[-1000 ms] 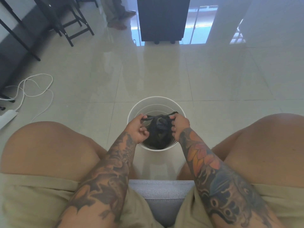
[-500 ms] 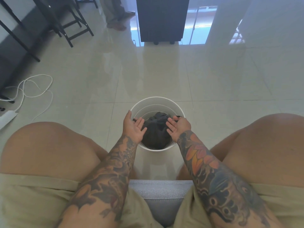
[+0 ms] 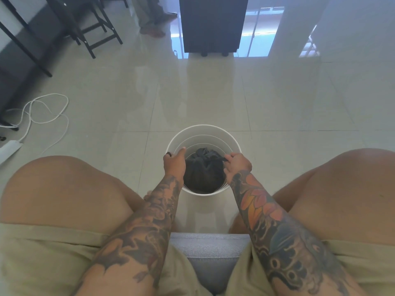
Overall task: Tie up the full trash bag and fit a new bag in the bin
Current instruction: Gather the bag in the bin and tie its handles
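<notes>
A white round bin (image 3: 204,133) stands on the tiled floor between my knees. Inside it sits a black trash bag (image 3: 203,174), bunched and gathered at its top. My left hand (image 3: 174,163) lies over the bin's left rim, thumb inside and fingers outside, holding it. My right hand (image 3: 237,164) is at the bin's right side and pinches a black strip of the bag's top. The lower part of the bag is hidden by the bin wall.
I sit on a grey cushion (image 3: 210,251). A white cable (image 3: 46,112) and a power strip (image 3: 9,146) lie on the floor at the left. Black chair legs (image 3: 94,35) stand far left, a dark cabinet (image 3: 212,24) at the back, and a person's feet (image 3: 155,28) beside it.
Both hands let go of the bag's top and opened over it. Now the left hand has moved out to the bin's rim and the right has taken a strip of the bag.
</notes>
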